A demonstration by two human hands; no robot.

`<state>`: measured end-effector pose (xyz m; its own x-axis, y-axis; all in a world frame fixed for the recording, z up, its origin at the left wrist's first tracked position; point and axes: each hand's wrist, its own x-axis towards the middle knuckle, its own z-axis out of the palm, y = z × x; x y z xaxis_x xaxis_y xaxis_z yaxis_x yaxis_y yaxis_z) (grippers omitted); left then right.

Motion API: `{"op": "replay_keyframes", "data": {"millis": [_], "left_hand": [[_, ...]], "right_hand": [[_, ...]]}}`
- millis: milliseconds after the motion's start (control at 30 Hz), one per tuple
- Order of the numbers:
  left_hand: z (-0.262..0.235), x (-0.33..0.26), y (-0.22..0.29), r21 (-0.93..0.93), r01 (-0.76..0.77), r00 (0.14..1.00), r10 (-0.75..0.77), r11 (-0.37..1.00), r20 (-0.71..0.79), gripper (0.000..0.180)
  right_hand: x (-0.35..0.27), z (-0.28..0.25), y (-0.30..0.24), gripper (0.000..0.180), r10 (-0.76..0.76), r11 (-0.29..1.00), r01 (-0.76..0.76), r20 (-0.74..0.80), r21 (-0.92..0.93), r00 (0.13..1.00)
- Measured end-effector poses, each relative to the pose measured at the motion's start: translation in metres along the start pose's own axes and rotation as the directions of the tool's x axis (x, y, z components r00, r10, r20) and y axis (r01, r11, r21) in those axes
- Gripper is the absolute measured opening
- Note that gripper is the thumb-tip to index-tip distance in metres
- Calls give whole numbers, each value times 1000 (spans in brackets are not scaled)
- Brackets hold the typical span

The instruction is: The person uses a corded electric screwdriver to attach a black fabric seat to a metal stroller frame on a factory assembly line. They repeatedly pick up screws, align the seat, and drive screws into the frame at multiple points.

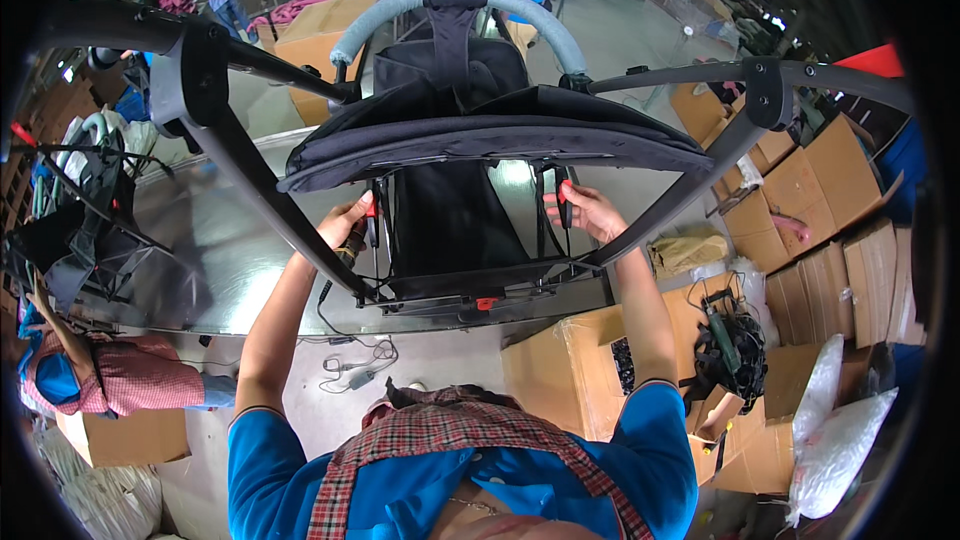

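At the bottom of the frame is the person's blue shirt with a red checked strap over it. Just above, at lower right, a brown cardboard box (570,365) sits open on the floor, with dark small parts inside. More flat brown boxes (830,240) pile up along the right side, and a clear plastic bag (835,420) lies at lower right. Another brown box (125,435) sits at lower left, beside a person in a pink checked shirt.

In the middle of the frame, both arms reach up to a black stroller (470,140) that stands on the shiny metal counter (200,240). The left hand (345,220) is clenched around a black strap with a red clip (371,208), left of the middle. The right hand (590,212) pinches another red clip (563,192) between thumb and fingers, right of the middle. A small red part (486,303) shows low on the stroller frame.

Higher up, the grey padded bar (455,2) curves over the seat. At the top left stands a big brown box (320,35), and people in blue shirts work far behind it.
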<state>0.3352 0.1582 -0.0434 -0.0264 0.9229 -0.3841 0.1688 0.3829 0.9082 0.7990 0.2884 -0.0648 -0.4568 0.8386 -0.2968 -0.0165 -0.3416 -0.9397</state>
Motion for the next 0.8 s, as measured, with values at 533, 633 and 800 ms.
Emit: {"op": "replay_keyframes", "data": {"millis": [533, 633, 800], "left_hand": [[22, 43, 17, 70, -107, 994, 108, 992, -16, 72], [16, 53, 5, 41, -93, 996, 93, 995, -2, 74], [12, 67, -8, 51, -103, 995, 102, 993, 14, 78]], "right_hand": [[70, -59, -3, 45, 84, 991, -99, -150, -93, 985], [65, -53, -5, 50, 49, 994, -55, -70, -92, 996], [61, -54, -10, 53, 53, 997, -53, -21, -47, 998]]}}
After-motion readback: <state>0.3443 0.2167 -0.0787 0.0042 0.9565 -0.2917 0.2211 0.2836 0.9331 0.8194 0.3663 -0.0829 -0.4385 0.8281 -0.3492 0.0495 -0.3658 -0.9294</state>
